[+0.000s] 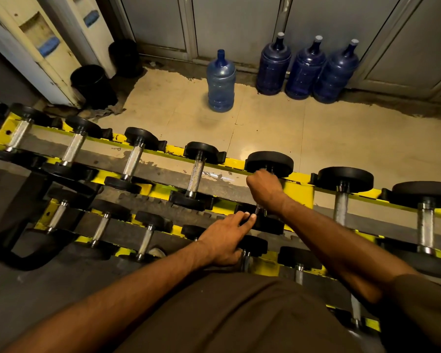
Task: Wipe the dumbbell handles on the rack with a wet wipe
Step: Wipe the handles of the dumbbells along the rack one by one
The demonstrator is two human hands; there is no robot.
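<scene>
Pale floor tiles (316,128), stained dark along the edges, are bounded at the back by grey cabinet doors (239,24). Across the foreground a yellow rack (299,191) is set slantwise, with black-headed dumbbells laid in two tiers. Four blue water jugs (304,70) are stood on the floor by the doors, one apart from the other three. On the upper tier, one dumbbell (270,161) is held: its handle (261,209) is gripped by the right hand (265,187), the fingers being curled tightly round it just below the far head. Whether a wet wipe is enclosed in that fist cannot be told. The left hand (222,240) is laid flat, fingers fairly straight, against the same dumbbell's near head.
</scene>
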